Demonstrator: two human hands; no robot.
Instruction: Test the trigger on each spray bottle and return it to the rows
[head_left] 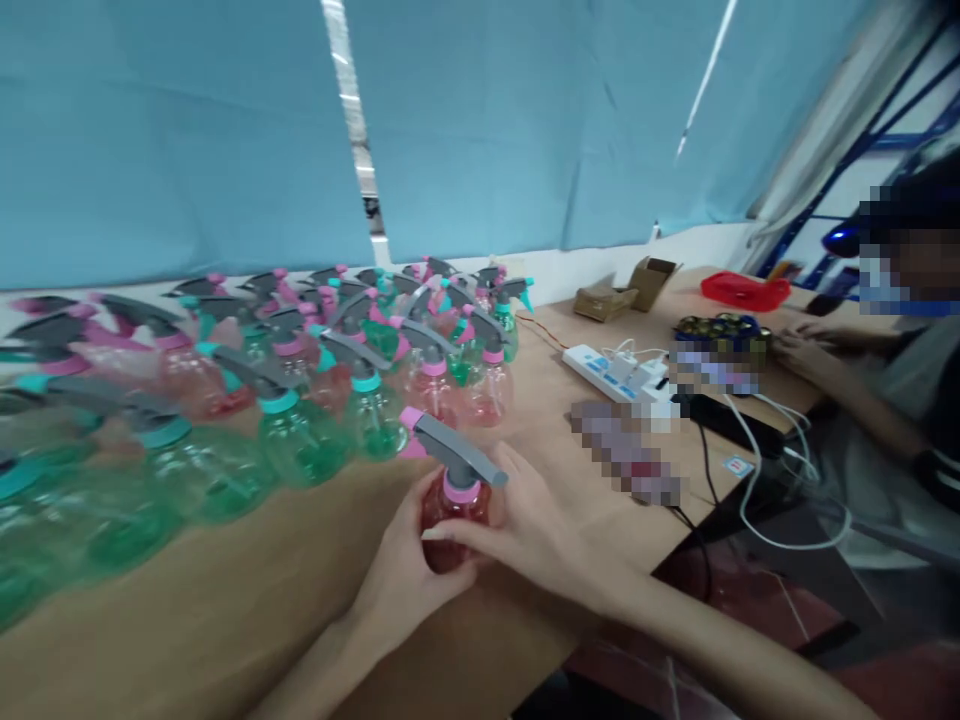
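Observation:
Between my two hands is a pink spray bottle [459, 492] with a grey trigger head and a pink collar. My left hand [401, 560] wraps round its left side and base. From the right, my right hand [532, 520] grips the same bottle, its thumb lying across the front. The bottle is upright, just in front of several standing spray bottles. Nearest to it are a green spray bottle [377, 425] with a turquoise collar and another pink spray bottle [491, 385]. My fingers hide most of the held bottle's body.
Rows of green and pink spray bottles cover the table's [247, 590] left and back. At right lie a white power strip [607, 375], cables, a cardboard box [607, 300] and a red tray [745, 290]. Another person [900, 370] sits at the right, hands [806, 350] near small round items.

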